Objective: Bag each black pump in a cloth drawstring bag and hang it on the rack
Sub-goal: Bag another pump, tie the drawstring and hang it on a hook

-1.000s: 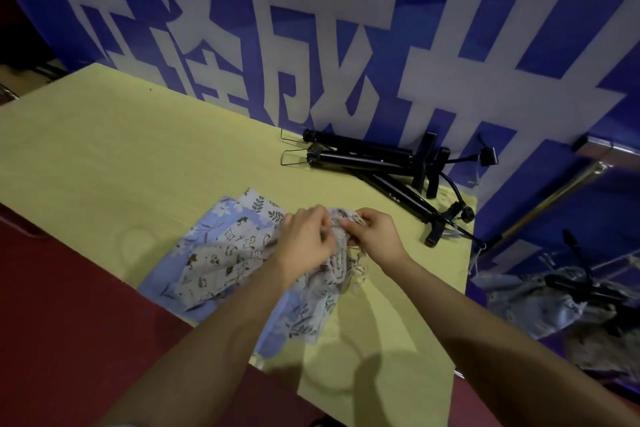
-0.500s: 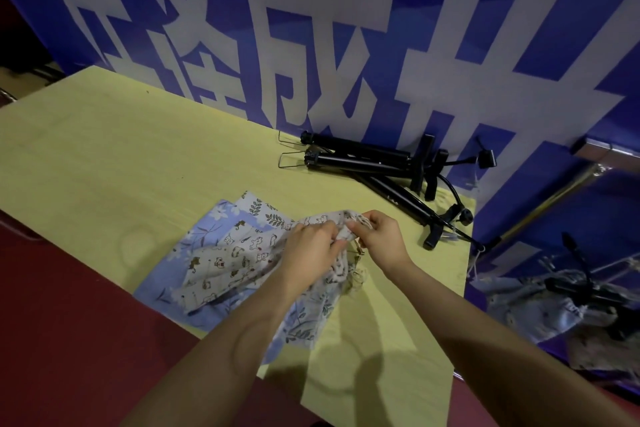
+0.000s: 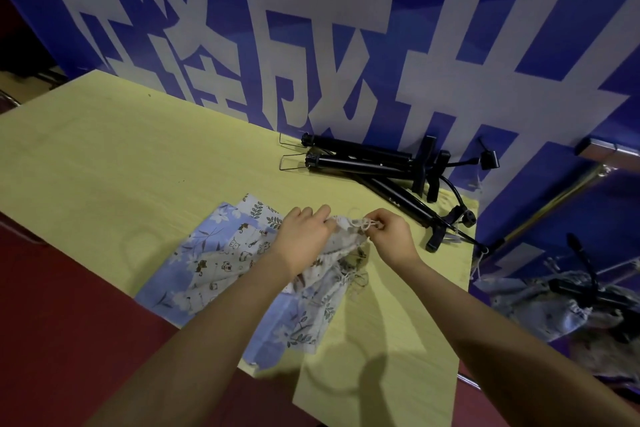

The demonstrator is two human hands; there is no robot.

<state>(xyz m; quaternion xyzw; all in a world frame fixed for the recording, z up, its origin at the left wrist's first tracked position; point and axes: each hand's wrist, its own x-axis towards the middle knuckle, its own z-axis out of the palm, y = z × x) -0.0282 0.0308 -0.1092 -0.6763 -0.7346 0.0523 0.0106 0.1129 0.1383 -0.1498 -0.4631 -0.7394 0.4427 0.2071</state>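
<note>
Several patterned cloth drawstring bags [image 3: 221,253] lie in a loose pile near the front edge of the yellow table [image 3: 104,163]. My left hand [image 3: 304,236] pinches the gathered mouth of the top bag [image 3: 341,239], a white one with small prints. My right hand [image 3: 389,232] grips that bag's pale drawstring just beside it. Three black pumps [image 3: 367,163] lie together at the table's far right, handles and hoses tangled, about a hand's width beyond my right hand.
A blue banner with large white characters [image 3: 311,28] stands right behind the table. To the right, a metal rack bar [image 3: 554,198] slants down, and bagged pumps [image 3: 581,298] hang below it. Red floor lies in front of the table.
My hands have drawn slightly apart at the bag's mouth, and the drawstring now shows between my right fingers. The pumps have not moved.
</note>
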